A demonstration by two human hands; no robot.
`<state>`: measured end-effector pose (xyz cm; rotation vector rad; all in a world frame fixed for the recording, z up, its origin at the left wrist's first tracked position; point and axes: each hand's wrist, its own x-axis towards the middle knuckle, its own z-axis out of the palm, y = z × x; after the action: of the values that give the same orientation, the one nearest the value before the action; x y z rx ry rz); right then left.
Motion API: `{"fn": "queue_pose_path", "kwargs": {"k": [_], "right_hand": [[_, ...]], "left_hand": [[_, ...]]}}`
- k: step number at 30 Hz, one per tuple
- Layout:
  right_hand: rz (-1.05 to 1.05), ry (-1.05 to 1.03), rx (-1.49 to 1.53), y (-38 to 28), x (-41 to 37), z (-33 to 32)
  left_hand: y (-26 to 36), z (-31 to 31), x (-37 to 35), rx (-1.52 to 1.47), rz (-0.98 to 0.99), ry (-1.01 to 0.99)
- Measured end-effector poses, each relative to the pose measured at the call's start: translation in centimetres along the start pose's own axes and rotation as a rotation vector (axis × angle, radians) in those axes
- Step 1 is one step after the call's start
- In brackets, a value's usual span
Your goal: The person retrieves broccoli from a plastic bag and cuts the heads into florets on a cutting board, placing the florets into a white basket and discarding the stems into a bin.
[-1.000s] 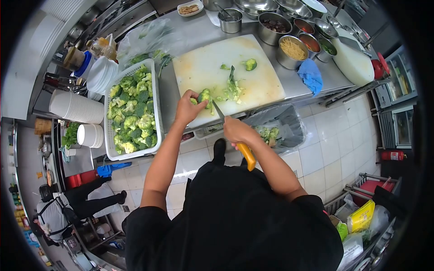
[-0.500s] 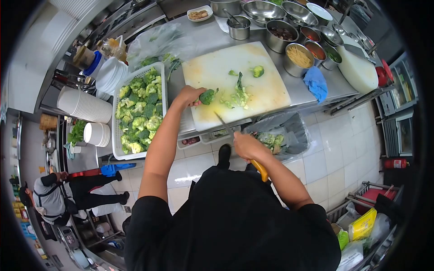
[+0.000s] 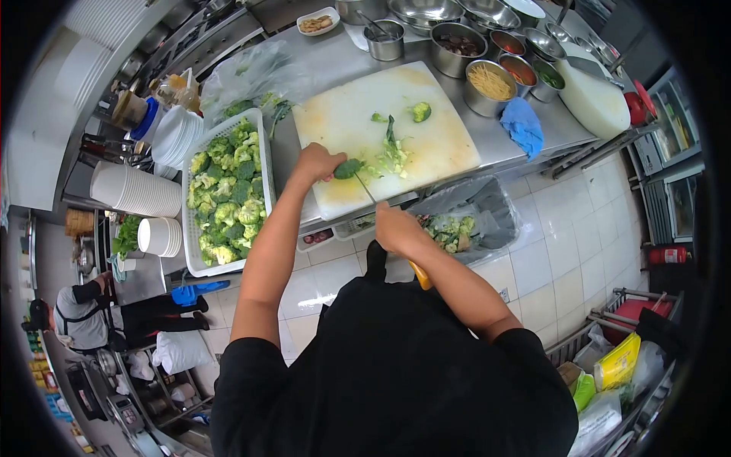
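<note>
Since half a second ago the knife [image 3: 366, 187] has swung back in from the near edge of the board [image 3: 343, 114]. Its blade now meets the broccoli [image 3: 348, 168], which the left hand [image 3: 316, 163] pins at the board's front. The left fingers are curled tight on the piece. The right hand [image 3: 396, 227] has risen with the blade, its fist closed round the orange handle. I judge this to be a fresh cut under way on that one piece.

Counted from the left:
- One other person [image 3: 84, 320] is bent low by the floor.
- Three stacks [image 3: 129, 186] of white dishes stand on the shelf.
- One basket [image 3: 266, 164] sits just beside the board, heaped with florets too many to count.
- One board carries the held piece, one heap of trimmings [image 3: 390, 156] and one lone floret [image 3: 419, 111] farther back.
- One knife is in use.
- One bin [image 3: 499, 206] stands below the counter edge with scraps in it.
- Probably seven tins [image 3: 489, 78] stand behind the board, though the lens warps that corner.
- One blue cloth [image 3: 524, 126] lies near the tins.
</note>
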<state>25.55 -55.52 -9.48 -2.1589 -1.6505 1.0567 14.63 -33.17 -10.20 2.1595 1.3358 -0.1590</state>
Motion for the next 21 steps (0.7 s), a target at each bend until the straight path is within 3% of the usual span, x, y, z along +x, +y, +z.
{"fn": "queue_pose_path", "kwargs": {"k": [4, 6, 7, 9, 10, 12, 16, 18, 21], "right_hand": [[-0.033, 0.067, -0.02, 0.0, 1.2, 0.1], [0.17, -0.15, 0.252, -0.9, -0.4, -2.8], [0.164, -0.153, 0.247, -0.4, -0.5, -2.6], [0.085, -0.108, 0.388, 1.1, -1.4, -1.6], [0.078, -0.118, 0.384, 1.8, -1.9, -1.5], [0.047, -0.256, 0.503, 2.6, -2.6, -1.3], [0.066, -0.15, 0.298, 3.2, -2.5, 0.0], [-0.023, -0.005, 0.144, 3.0, -2.5, 0.3], [-0.034, 0.009, 0.082, 2.1, -3.1, -0.7]], "left_hand": [[0.4, -0.5, -0.9, 0.102, -0.001, 0.017], [-1.1, -0.5, -1.7, -0.043, 0.278, 0.155], [-1.8, -0.5, -1.9, -0.045, 0.272, 0.161], [-3.1, -0.2, -2.4, -0.11, 0.498, 0.149], [-3.5, 0.0, -2.7, -0.112, 0.487, 0.154], [-3.8, 0.2, -3.0, -0.146, 0.65, 0.189], [-3.0, 0.7, -4.2, -0.154, 0.637, 0.183], [-2.7, 0.9, -4.8, -0.081, 0.654, 0.254], [-3.2, 0.9, -4.9, -0.108, 0.64, 0.267]]}}
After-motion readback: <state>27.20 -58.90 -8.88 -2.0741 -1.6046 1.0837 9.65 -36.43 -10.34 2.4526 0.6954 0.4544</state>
